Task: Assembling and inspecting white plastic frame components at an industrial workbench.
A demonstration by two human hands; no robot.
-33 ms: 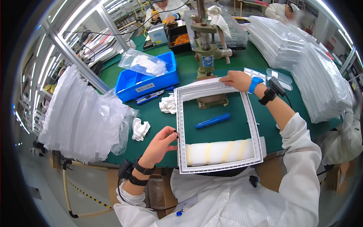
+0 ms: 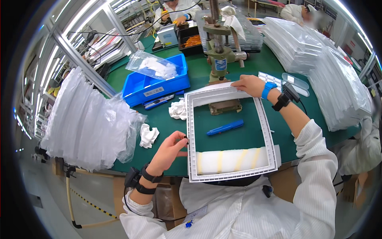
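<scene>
A white rectangular plastic frame (image 2: 191, 131) with a ribbed rim rests tilted over a foam roll banded with yellow tape (image 2: 229, 160) at the table's near edge. My right hand (image 2: 250, 85) grips its far bar near the right corner, fingers closed over the edge. Beside the left bar, my left hand (image 2: 169, 148) pinches a small black piece (image 2: 186, 137) against the outer side; the fingertips hide most of it. Through the opening shows a blue marker pen (image 2: 225, 127) lying on the green mat. Behind the far bar stands a green hand press (image 2: 219, 59) with its metal base block (image 2: 225, 106).
A blue divided bin (image 2: 155, 85) holds a bag of white parts. Crumpled white tissues (image 2: 149, 136) lie left of the frame. Wrapped stacks (image 2: 89, 123) stand at the left, more (image 2: 338, 85) at the right. A clear case (image 2: 295, 84) sits beyond my right wrist. Co-workers sit farther back.
</scene>
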